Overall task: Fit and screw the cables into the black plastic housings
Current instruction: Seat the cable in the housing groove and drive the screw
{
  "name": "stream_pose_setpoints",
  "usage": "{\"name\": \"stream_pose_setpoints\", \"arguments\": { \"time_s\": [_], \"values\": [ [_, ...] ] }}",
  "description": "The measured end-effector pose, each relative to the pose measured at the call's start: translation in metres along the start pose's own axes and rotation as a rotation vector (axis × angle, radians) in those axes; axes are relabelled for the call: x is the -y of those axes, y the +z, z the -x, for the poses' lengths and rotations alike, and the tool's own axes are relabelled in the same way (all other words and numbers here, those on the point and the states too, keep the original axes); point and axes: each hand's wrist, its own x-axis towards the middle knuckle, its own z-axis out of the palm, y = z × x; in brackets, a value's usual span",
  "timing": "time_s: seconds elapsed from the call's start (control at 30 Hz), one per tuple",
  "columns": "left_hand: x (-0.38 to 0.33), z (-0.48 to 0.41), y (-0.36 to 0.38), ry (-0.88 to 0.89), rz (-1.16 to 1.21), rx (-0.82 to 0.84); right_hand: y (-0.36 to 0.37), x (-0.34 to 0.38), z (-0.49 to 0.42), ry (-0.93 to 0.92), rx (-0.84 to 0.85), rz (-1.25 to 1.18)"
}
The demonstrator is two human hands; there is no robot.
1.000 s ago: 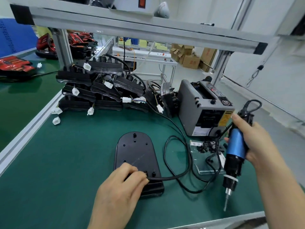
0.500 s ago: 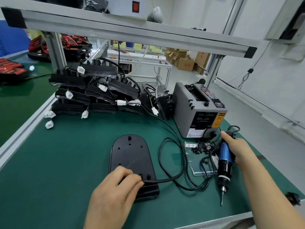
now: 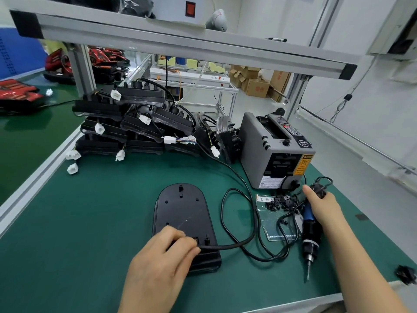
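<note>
From the head camera, a flat black housing [image 3: 182,213] lies on the green mat [image 3: 79,222] in the middle of the bench, its rounded end pointing away. The left hand [image 3: 162,260] rests on the housing's near end, fingers curled and pinching the end of a black cable [image 3: 239,242] beside two small posts; the hand hides the exact spot where cable meets housing. From there the cable loops right across the mat and runs back toward a pile of housings [image 3: 126,132], whose white connectors [image 3: 73,154] dangle at the far left. The right hand [image 3: 325,208] grips a blue-and-black screwdriver [image 3: 310,233], thumb stretched up toward its cord end, bit pointing down near the bench's front edge; whether the tip touches the mat I cannot tell. Between cable loop and screwdriver lies a clear bag [image 3: 275,229] with small black parts [image 3: 279,201] heaped on its far end. Just behind it stands a grey tape dispenser [image 3: 255,150]. An aluminium beam [image 3: 180,39] crosses overhead. Red-and-black items [image 3: 18,93] sit on the neighbouring bench at left, and cardboard boxes [image 3: 257,86] stand on the floor beyond.
</note>
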Motion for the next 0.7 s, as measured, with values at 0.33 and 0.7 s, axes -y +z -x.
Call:
{"name": "stream_pose_setpoints", "arguments": {
  "time_s": [0.33,0.7],
  "values": [
    [0.0,0.0,0.0,-0.002,0.009,0.011,0.0,-0.003,0.009,-0.006,-0.028,0.091],
    [0.001,0.001,0.001,0.001,0.018,0.014,-0.003,0.013,0.03,-0.418,-0.227,0.099]
  ]
}}
